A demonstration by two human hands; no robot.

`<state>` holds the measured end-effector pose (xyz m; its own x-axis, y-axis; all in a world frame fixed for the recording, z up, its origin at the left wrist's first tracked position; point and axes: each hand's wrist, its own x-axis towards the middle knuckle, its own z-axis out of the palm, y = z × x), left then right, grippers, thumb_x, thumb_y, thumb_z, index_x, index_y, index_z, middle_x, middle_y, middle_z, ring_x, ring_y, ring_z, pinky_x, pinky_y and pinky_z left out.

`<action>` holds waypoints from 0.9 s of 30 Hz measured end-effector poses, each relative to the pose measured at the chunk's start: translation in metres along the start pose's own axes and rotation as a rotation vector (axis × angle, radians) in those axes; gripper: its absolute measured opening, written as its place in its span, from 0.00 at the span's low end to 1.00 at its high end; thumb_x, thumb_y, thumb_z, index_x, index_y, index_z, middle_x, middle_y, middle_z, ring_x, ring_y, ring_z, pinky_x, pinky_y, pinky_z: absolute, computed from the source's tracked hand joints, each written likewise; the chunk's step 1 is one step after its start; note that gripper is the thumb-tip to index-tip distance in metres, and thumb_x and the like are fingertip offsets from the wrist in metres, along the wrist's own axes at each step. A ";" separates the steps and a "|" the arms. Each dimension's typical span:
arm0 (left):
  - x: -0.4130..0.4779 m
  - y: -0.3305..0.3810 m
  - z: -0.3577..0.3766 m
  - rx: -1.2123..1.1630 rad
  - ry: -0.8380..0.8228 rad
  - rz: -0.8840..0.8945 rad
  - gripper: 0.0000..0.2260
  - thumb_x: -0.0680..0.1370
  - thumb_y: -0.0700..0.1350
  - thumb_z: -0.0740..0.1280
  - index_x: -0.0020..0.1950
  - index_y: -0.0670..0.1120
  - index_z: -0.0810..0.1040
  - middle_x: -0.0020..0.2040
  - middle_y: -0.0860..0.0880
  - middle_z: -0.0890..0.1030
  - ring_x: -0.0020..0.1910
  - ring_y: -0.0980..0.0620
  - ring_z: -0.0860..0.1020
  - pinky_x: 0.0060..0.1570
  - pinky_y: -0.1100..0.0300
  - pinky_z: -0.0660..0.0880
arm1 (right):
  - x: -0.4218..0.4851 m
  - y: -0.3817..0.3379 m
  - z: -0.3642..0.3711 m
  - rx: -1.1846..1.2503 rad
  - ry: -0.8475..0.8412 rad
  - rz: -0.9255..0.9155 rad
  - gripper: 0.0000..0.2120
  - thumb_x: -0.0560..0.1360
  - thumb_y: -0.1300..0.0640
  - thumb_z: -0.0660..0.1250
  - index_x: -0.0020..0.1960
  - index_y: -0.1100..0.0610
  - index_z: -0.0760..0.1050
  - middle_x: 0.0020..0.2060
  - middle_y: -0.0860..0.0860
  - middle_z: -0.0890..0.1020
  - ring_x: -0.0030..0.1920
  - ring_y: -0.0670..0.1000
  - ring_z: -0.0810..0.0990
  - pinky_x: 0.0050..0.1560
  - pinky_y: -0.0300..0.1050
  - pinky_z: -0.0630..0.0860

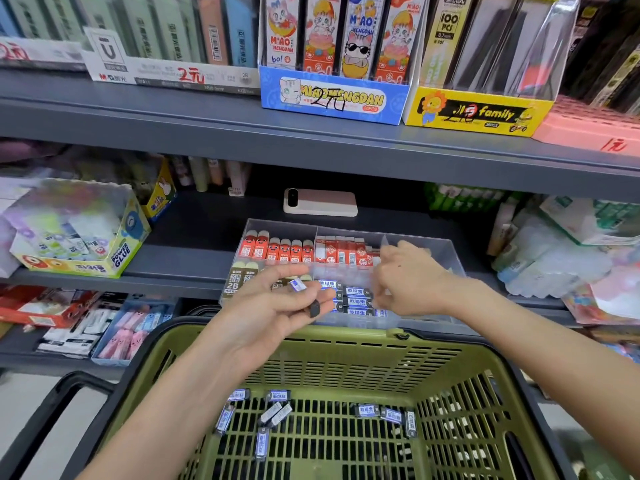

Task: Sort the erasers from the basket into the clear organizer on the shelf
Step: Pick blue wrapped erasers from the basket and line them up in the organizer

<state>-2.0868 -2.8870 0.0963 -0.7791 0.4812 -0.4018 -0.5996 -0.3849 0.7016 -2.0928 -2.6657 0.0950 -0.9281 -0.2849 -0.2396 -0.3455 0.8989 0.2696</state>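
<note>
1. Over the organizer (446, 251) on the shelf (194, 258), both hands work at its front row. The right hand (412, 278) is curled, fingertips drawn together and dipped into the front middle compartment, where blue-labelled erasers (356, 301) lie stacked flat. Motion blur hides whether it is pinching one or just pressing the stack, so I cannot tell.

2. The left hand (277, 303) is palm-up and loosely cupped just before the organizer's front wall, holding spare erasers: a blue-labelled one (298, 285) near the fingertips and a dark one (314, 309) at the palm's edge. It seems to serve as the supply for the right hand.

3. To do this step well, I would lay each eraser flat, label up, lined up with those already stacked, and press it snug against the stack so the row fills evenly.

4. Keep to that compartment. The back ones hold red erasers (277, 251) standing upright, and the front left holds brown 2B ones (239, 278); the blue kind belongs with neither.

5. Hold the left hand level and close to the right, so the pass is short and nothing rolls off the palm.

6. More blue-labelled erasers (277, 412) lie scattered on the floor of the green basket (346, 344), directly below both forearms and well apart from either hand. The sorting looks well short of finished.
</note>
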 end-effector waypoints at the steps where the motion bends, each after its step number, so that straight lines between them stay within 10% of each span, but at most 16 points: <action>1: 0.000 -0.001 0.000 0.020 0.007 0.019 0.22 0.63 0.31 0.69 0.57 0.36 0.75 0.51 0.32 0.81 0.47 0.39 0.83 0.39 0.54 0.81 | -0.001 0.002 0.003 0.010 -0.016 0.004 0.14 0.76 0.45 0.59 0.47 0.50 0.81 0.46 0.49 0.79 0.51 0.51 0.69 0.45 0.45 0.59; 8: 0.002 -0.010 0.001 0.087 0.029 0.134 0.18 0.66 0.36 0.70 0.54 0.35 0.74 0.48 0.39 0.84 0.47 0.44 0.84 0.38 0.59 0.80 | -0.013 0.001 -0.005 0.446 0.260 0.069 0.11 0.78 0.50 0.61 0.51 0.50 0.82 0.47 0.44 0.83 0.50 0.48 0.72 0.57 0.47 0.68; 14: 0.004 -0.014 0.009 0.074 0.029 0.201 0.13 0.66 0.39 0.70 0.48 0.39 0.74 0.46 0.39 0.84 0.45 0.46 0.84 0.39 0.60 0.80 | -0.029 -0.042 -0.034 1.178 0.330 0.095 0.09 0.69 0.47 0.72 0.47 0.49 0.79 0.34 0.43 0.81 0.35 0.40 0.75 0.35 0.29 0.68; 22: 0.010 -0.022 0.019 -0.016 0.095 0.355 0.10 0.65 0.40 0.71 0.44 0.41 0.76 0.45 0.42 0.85 0.46 0.48 0.84 0.44 0.60 0.80 | -0.031 -0.057 -0.036 1.456 0.313 0.262 0.05 0.70 0.59 0.74 0.41 0.52 0.78 0.31 0.51 0.82 0.28 0.43 0.75 0.32 0.39 0.74; 27: 0.002 -0.014 0.002 0.383 0.154 0.464 0.08 0.74 0.46 0.69 0.50 0.45 0.81 0.50 0.47 0.84 0.53 0.51 0.81 0.53 0.60 0.78 | -0.017 -0.025 -0.034 1.619 0.408 0.349 0.08 0.74 0.66 0.66 0.45 0.55 0.81 0.32 0.48 0.79 0.29 0.41 0.72 0.30 0.33 0.70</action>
<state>-2.0799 -2.8794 0.0865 -0.9774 0.2014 -0.0643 -0.1060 -0.2036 0.9733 -2.0729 -2.6946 0.1245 -0.9852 0.1553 -0.0731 0.1112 0.2531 -0.9610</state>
